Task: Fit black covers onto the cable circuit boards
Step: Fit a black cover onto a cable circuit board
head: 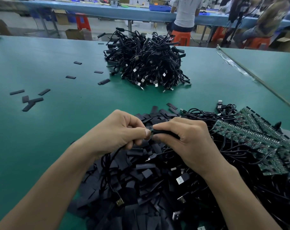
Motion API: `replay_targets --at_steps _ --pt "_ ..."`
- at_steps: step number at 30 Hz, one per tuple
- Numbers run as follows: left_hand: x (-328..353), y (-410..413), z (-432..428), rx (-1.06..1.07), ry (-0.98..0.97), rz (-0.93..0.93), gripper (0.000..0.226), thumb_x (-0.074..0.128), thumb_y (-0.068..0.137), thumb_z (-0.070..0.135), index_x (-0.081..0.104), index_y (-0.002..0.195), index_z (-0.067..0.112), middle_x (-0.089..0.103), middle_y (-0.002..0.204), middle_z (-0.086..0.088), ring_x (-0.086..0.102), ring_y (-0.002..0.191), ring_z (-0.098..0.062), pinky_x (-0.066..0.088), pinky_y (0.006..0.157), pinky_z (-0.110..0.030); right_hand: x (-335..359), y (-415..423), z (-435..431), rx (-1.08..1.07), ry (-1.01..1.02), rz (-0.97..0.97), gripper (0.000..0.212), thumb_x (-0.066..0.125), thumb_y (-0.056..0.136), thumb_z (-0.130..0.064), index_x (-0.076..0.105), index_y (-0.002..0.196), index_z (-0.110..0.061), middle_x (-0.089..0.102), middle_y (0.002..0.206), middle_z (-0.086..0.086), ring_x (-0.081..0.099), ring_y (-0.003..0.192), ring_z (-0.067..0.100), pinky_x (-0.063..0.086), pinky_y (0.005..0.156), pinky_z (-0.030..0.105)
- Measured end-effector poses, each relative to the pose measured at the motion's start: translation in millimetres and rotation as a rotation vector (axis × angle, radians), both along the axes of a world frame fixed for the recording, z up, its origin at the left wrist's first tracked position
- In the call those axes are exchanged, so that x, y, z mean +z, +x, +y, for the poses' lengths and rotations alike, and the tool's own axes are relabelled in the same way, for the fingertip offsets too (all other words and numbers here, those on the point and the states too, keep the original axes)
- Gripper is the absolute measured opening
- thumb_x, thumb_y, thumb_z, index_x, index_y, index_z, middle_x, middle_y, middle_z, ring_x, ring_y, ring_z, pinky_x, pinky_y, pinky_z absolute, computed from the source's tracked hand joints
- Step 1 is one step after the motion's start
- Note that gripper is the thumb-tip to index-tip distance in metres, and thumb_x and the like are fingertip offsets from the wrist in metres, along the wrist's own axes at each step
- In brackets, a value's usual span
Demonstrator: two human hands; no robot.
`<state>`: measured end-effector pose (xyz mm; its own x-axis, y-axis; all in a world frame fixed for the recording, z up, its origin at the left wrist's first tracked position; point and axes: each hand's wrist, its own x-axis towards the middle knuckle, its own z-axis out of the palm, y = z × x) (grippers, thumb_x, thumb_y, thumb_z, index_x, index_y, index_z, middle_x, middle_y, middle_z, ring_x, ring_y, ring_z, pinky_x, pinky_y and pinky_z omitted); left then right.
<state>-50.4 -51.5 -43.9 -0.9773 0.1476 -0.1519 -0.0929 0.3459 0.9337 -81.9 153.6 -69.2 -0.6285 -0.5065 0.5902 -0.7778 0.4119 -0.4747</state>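
Note:
Both hands meet over a heap of flat black covers [141, 176] at the table's near edge. My right hand [187, 141] grips a black cover [164, 132] that sits around a cable's circuit board. My left hand [117, 131] pinches the board's end [152, 131] at the cover's mouth; its black cable [107, 165] hangs down to a USB plug [119, 202]. Green circuit boards with cables [257, 135] lie in a stack to the right.
A large pile of covered cables [146, 63] sits mid-table on the green mat [58, 127]. Loose covers [29, 100] are scattered at the left. A seam strip [250, 73] runs along the right. People sit on orange stools [180, 37] at a bench behind.

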Motion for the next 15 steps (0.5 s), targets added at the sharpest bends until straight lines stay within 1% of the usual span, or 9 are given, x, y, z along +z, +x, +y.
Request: replay_targets --at_steps 3,6,11,13,15 --pt "0.7 0.1 -0.6 0.015 -0.002 -0.019 0.018 0.071 0.087 0.017 0.073 0.070 0.012 0.060 0.052 0.005 0.044 0.041 -0.007 0.036 0.042 -0.013 -1.5 0.1 -1.2 0.011 -0.002 -0.009 0.022 0.073 0.086 -0.023 0.077 0.104 -0.011 0.073 0.090 -0.001 0.069 0.083 0.010 0.056 0.074 0.033" --pt "2.3 1.0 0.1 0.001 0.024 -0.036 0.018 0.072 0.084 0.018 0.073 0.067 0.013 0.061 0.053 0.003 0.043 0.041 -0.006 0.035 0.041 -0.013 -1.8 -1.9 -0.2 0.032 -0.004 -0.005 0.022 0.074 0.086 -0.022 0.077 0.105 -0.012 0.074 0.091 -0.001 0.069 0.084 0.009 0.056 0.075 0.031" --pt "3.1 1.5 1.9 -0.055 0.074 -0.048 0.023 0.068 0.091 0.010 0.074 0.069 0.015 0.068 0.061 -0.005 0.054 0.044 -0.005 0.042 0.046 -0.012 -1.4 -3.6 -0.9 0.066 -0.006 -0.008 0.023 0.079 0.082 -0.015 0.077 0.105 -0.011 0.073 0.088 -0.001 0.066 0.080 0.005 0.053 0.075 0.023" --pt "3.1 1.5 1.7 -0.065 0.089 -0.060 0.024 0.066 0.092 0.010 0.075 0.070 0.015 0.069 0.064 -0.006 0.057 0.047 -0.007 0.045 0.048 -0.014 -0.7 -3.2 -0.8 0.052 -0.006 -0.013 0.025 0.080 0.082 -0.017 0.077 0.106 -0.012 0.073 0.089 -0.001 0.066 0.081 0.005 0.053 0.076 0.023" --pt "2.8 1.5 1.5 -0.064 0.095 -0.061 0.026 0.063 0.094 0.008 0.075 0.072 0.014 0.070 0.066 -0.006 0.059 0.050 -0.009 0.047 0.049 -0.016 0.9 -2.0 -1.0 0.000 -0.019 -0.031 0.033 0.081 0.080 -0.024 0.076 0.111 -0.015 0.073 0.090 -0.005 0.066 0.084 0.004 0.053 0.078 0.021"
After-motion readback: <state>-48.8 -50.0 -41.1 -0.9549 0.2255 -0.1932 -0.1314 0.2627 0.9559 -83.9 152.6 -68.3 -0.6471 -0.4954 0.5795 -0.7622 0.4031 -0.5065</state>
